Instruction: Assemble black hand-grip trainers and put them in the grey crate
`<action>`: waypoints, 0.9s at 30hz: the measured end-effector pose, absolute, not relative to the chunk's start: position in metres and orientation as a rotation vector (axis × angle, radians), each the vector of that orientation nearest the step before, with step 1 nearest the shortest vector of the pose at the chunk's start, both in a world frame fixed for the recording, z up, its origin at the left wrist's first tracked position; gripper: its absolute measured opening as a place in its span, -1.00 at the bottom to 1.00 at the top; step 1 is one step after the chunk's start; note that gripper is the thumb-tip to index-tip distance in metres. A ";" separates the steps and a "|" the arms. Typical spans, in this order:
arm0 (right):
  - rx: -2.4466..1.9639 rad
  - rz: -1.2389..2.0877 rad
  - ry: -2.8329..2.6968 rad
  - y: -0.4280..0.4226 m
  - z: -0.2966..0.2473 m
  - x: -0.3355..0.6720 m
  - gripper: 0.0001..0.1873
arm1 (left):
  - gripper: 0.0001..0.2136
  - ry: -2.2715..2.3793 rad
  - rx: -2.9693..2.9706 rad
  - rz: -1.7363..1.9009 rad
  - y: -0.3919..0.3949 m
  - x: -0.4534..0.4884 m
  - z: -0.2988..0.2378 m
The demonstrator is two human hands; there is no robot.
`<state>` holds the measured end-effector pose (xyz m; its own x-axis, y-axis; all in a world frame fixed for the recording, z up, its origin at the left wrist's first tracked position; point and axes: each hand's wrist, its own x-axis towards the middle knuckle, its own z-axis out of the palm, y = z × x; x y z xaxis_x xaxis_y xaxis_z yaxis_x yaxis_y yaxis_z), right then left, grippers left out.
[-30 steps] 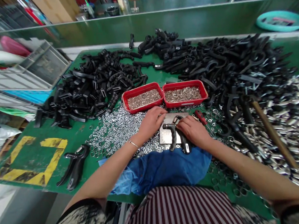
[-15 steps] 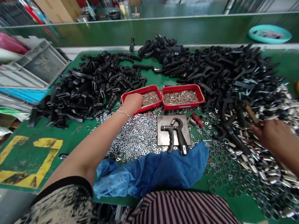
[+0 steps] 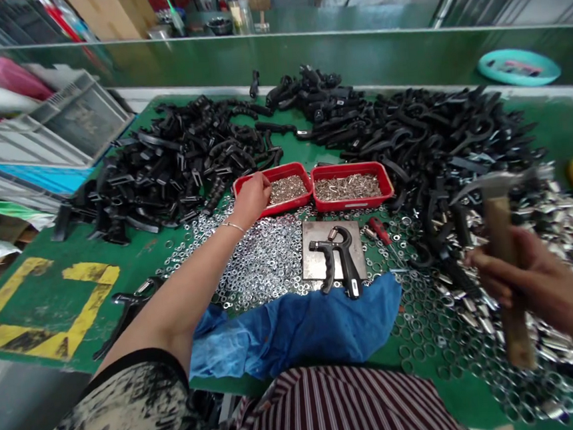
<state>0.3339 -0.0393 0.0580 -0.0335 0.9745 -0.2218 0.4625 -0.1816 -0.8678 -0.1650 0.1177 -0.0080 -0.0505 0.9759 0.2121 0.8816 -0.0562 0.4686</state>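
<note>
My left hand [image 3: 253, 196] reaches into the left red tray [image 3: 297, 172] of small silver parts, fingers pinched together inside it; what they hold is hidden. My right hand [image 3: 515, 275] is wrapped round the wooden handle of a hammer [image 3: 498, 223], raised above the silver parts at the right, head up. A black hand-grip assembly [image 3: 339, 257] lies untouched on a grey metal plate [image 3: 313, 256] between both hands. A second red tray [image 3: 351, 186] of silver parts stands beside the first.
Heaps of black plastic handles [image 3: 182, 164] cover the back of the green table [image 3: 47, 289]. Silver washers [image 3: 265, 257] spread in front of the trays, metal sleeves [image 3: 562, 217] at right. A blue cloth [image 3: 301, 327] lies at the near edge, a red screwdriver [image 3: 381, 231] beside the plate, grey crates [image 3: 68, 127] at left.
Both hands left the hand-grip on the plate. My left hand went to the left red tray. My right hand swung right, grasped the hammer and lifted it upright.
</note>
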 end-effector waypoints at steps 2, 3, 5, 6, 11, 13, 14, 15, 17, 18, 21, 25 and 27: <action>-1.751 1.338 -1.489 -0.052 0.055 0.296 -0.49 | -0.92 1.988 1.902 0.925 0.116 -0.167 -0.006; -1.752 1.427 -1.482 -0.056 0.053 0.280 -0.47 | -0.90 1.970 1.842 1.015 0.115 -0.168 -0.005; -1.681 1.582 -1.503 -0.057 0.049 0.257 -0.49 | -0.87 1.925 1.761 1.159 0.110 -0.172 -0.003; -1.643 1.625 -1.524 -0.056 0.048 0.250 -0.50 | -0.87 1.897 1.746 1.210 0.106 -0.174 -0.002; -1.678 1.450 -1.708 -0.048 0.050 0.233 -0.55 | -0.87 1.717 1.764 1.271 0.081 -0.172 -0.004; -1.636 1.486 -1.787 -0.048 0.051 0.227 -0.59 | -0.86 1.681 1.784 1.240 0.069 -0.163 -0.005; -1.619 1.487 -1.837 -0.048 0.052 0.223 -0.57 | -0.85 1.675 1.795 1.213 0.063 -0.157 -0.004; -1.612 1.471 -1.886 -0.048 0.052 0.220 -0.55 | -0.85 1.676 1.797 1.182 0.058 -0.152 -0.003; -1.610 1.401 -1.932 -0.048 0.052 0.213 -0.51 | -0.83 1.674 1.777 1.113 0.051 -0.141 0.002; -1.600 1.352 -1.929 -0.047 0.052 0.210 -0.51 | -0.83 1.665 1.759 1.086 0.048 -0.136 0.005; -1.578 1.136 -2.007 -0.042 0.047 0.205 -0.53 | -0.85 1.594 1.719 1.049 0.043 -0.125 0.010; -1.604 1.136 -2.204 -0.035 0.039 0.207 -0.53 | -0.85 1.495 1.618 1.022 0.041 -0.115 0.011; -1.595 1.132 -2.110 -0.035 0.037 0.211 -0.51 | -0.86 1.455 1.569 0.991 0.040 -0.109 0.009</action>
<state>0.2105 -0.0350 0.0370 -0.3614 0.9019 -0.2367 0.6960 0.0919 -0.7122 -0.1094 0.0399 0.0093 0.0481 0.9979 0.0426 0.4046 -0.0585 0.9126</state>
